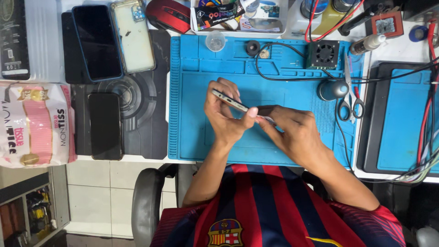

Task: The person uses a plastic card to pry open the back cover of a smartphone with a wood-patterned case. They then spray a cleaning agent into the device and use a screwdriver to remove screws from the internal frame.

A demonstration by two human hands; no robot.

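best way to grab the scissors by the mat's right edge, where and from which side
Take the scissors by the two finger loops, which lie at the end nearest the person, blades pointing away. Come from the near side with the right hand; a black cable runs close beside the loops, so go carefully.

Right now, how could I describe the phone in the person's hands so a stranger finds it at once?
Find the blue work mat in the middle of the desk. Above its centre, the left hand holds a slim phone edge-on, with the right hand at its end. The other phones lie flat, left of the mat.
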